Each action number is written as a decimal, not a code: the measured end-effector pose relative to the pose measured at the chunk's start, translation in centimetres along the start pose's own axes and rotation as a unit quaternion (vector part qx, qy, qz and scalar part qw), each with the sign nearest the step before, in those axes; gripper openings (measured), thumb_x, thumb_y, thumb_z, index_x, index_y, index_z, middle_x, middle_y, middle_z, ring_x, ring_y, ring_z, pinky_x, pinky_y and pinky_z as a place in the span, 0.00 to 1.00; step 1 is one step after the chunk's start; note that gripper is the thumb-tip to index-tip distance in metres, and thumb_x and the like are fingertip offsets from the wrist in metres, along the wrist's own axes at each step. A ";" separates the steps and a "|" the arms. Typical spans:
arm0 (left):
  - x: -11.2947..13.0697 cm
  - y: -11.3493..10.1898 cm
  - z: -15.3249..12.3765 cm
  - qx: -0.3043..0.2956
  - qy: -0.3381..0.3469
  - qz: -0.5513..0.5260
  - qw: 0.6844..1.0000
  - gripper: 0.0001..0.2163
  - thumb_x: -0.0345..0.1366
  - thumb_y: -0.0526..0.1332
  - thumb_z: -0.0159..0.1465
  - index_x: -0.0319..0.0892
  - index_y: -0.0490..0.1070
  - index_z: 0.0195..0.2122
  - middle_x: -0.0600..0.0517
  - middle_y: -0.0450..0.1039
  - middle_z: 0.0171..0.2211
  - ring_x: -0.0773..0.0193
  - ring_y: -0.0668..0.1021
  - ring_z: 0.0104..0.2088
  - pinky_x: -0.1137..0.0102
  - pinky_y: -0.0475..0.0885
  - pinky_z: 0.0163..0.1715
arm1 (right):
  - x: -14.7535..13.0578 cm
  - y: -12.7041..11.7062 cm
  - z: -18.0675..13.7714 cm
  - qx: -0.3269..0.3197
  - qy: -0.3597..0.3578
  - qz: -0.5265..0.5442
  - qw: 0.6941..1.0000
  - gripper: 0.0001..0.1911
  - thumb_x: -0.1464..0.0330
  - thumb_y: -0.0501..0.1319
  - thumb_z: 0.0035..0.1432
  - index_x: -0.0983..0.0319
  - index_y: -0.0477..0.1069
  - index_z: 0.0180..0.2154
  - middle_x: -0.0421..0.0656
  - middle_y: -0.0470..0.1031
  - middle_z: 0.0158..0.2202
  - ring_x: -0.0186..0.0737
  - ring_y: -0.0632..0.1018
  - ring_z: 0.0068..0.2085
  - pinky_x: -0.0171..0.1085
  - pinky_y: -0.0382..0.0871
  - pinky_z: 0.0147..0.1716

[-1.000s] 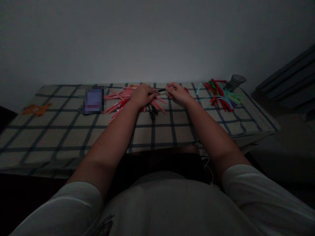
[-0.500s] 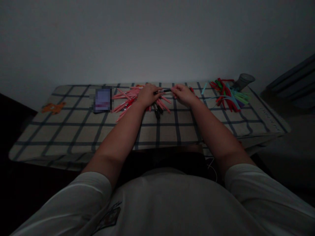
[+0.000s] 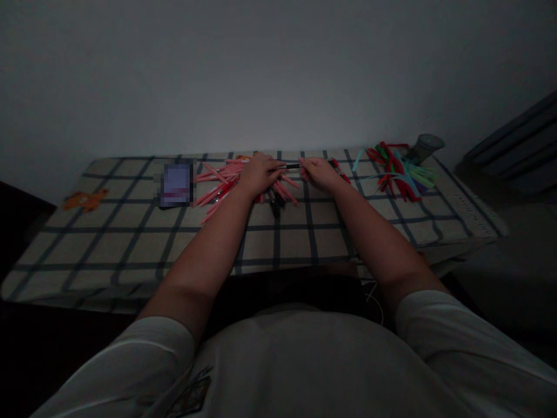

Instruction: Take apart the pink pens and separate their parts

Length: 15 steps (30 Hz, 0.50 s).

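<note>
Both my hands are stretched out over a table with a checked cloth (image 3: 130, 244). My left hand (image 3: 257, 174) and my right hand (image 3: 319, 172) are closed on the two ends of a thin dark pen (image 3: 290, 166), held level between them. Under and left of my left hand lies a heap of pink and red pens (image 3: 220, 180). A few dark pens (image 3: 275, 204) lie just below that hand. One red pen (image 3: 338, 169) lies by my right hand.
A bunch of red, green and blue strips (image 3: 398, 168) lies at the far right, with a grey cup (image 3: 423, 146) behind it. A blurred purple rectangle (image 3: 176, 183) sits left of the pens. An orange figure (image 3: 85, 200) lies far left. A wall stands behind the table.
The camera view shifted a little. My hands stay close together on the dark pen, with almost no movement.
</note>
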<state>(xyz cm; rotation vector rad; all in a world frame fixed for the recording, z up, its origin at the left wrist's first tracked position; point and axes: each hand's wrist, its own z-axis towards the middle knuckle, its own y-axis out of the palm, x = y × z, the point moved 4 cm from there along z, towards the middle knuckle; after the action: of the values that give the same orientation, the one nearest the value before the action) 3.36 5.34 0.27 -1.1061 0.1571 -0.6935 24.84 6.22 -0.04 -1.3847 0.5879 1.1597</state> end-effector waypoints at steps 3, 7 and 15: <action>-0.1 0.0 0.0 0.006 -0.009 0.000 1.000 0.18 0.43 0.62 0.75 0.45 0.85 0.60 0.41 0.84 0.49 0.47 0.79 0.54 0.54 0.71 0.58 | 0.3 0.0 0.3 0.016 -0.015 0.023 0.999 0.29 0.45 0.62 0.74 0.58 0.67 0.28 0.37 0.68 0.22 0.34 0.67 0.25 0.35 0.62 0.30; -0.2 0.0 -0.1 0.016 -0.020 -0.002 1.000 0.17 0.44 0.61 0.76 0.46 0.85 0.59 0.42 0.84 0.49 0.47 0.79 0.54 0.54 0.72 0.57 | 1.2 0.4 1.0 0.030 -0.020 0.092 0.995 0.19 0.49 0.69 0.69 0.56 0.69 0.38 0.33 0.69 0.23 0.33 0.68 0.25 0.33 0.61 0.27; -0.2 0.0 -0.1 0.011 -0.025 0.002 1.000 0.18 0.45 0.61 0.76 0.47 0.85 0.59 0.42 0.84 0.48 0.47 0.78 0.54 0.54 0.72 0.57 | 1.2 0.5 0.8 0.014 -0.031 0.069 0.997 0.08 0.66 0.69 0.67 0.57 0.71 0.40 0.32 0.67 0.23 0.34 0.69 0.26 0.33 0.60 0.27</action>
<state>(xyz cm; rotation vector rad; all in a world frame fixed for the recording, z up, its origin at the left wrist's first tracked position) 3.11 5.35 0.18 -1.1017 0.1090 -0.6621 24.64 7.25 -1.12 -1.2952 0.6607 1.2956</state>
